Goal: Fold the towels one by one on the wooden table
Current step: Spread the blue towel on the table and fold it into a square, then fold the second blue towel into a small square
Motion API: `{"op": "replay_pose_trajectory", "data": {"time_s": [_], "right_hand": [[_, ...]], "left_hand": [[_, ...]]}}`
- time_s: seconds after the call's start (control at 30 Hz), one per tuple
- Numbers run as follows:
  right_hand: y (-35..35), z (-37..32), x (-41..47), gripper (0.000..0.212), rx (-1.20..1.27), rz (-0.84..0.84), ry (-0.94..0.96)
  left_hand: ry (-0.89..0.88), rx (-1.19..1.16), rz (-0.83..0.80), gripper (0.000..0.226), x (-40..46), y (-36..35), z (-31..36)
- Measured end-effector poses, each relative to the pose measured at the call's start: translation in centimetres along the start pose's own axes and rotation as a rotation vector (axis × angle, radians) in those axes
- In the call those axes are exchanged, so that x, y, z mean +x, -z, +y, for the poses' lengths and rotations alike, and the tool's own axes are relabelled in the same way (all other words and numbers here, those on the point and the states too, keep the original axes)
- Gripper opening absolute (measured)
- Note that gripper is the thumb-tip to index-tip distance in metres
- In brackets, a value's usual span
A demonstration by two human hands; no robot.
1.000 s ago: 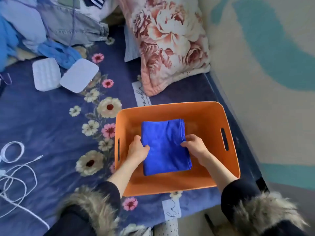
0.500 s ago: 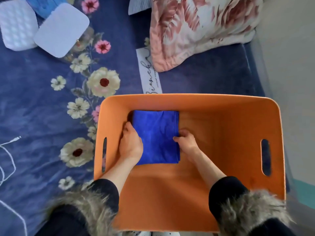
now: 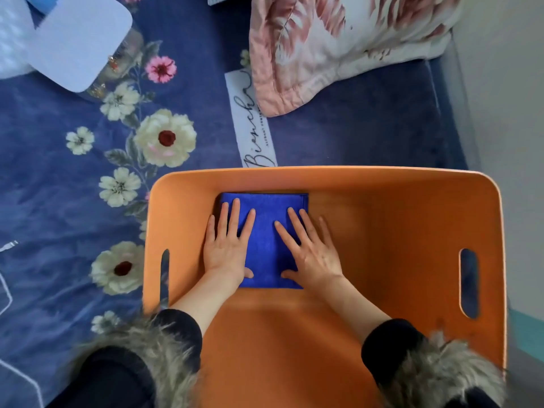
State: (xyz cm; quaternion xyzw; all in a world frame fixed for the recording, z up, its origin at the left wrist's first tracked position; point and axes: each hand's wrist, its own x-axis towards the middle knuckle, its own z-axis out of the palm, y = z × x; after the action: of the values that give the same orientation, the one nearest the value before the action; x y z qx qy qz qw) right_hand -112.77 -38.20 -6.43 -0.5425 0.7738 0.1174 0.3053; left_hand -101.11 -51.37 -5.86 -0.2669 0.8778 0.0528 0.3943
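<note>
A folded blue towel [image 3: 266, 245] lies flat on the floor of an orange basket [image 3: 412, 225], in its far left corner. My left hand [image 3: 228, 245] presses flat on the towel's left side, fingers straight and spread. On the towel's right side my right hand [image 3: 309, 248] lies flat too, its outer fingers reaching over the towel's edge onto the basket floor. Neither hand grips the cloth.
The basket stands on a dark blue floral bedspread [image 3: 73, 201]. A pink floral pillow [image 3: 338, 45] lies beyond the basket. A white flat pad [image 3: 76, 39] sits at the far left. A pale wall [image 3: 509, 98] runs along the right. White cable [image 3: 8, 293] lies at the left edge.
Both hands let go of the towel's sides and now lie flat on top of it. The towel rests deeper in the basket's far left corner. The camera has moved closer.
</note>
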Motion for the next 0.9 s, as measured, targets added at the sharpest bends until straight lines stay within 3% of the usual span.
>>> {"op": "replay_pose_trajectory", "data": {"time_s": [0.23,0.37,0.53,0.67,0.9], "right_hand": [[0.0,0.1,1.0,0.103,-0.042,-0.102,-0.044],[2.5,-0.2,-1.3,0.084,0.194,-0.077,-0.142],[7.4,0.0,-7.9,0.067,0.296,0.167,-0.261],[11.5,-0.5,-14.5,0.062,0.360,0.358,-0.403],[17.0,-1.0,-26.8,0.060,0.328,0.633,-0.621]], "left_hand": [[-0.039,0.025,-0.089,0.125,0.4,0.7,-0.5],[-0.092,-0.065,-0.115,0.096,-1.2,3.0,-1.2],[-0.172,-0.133,0.122,0.069,-7.0,6.0,-1.7],[-0.218,-0.231,0.275,0.061,-11.9,9.9,-1.1],[-0.464,-0.352,0.659,0.057,-20.7,18.5,1.7]]}}
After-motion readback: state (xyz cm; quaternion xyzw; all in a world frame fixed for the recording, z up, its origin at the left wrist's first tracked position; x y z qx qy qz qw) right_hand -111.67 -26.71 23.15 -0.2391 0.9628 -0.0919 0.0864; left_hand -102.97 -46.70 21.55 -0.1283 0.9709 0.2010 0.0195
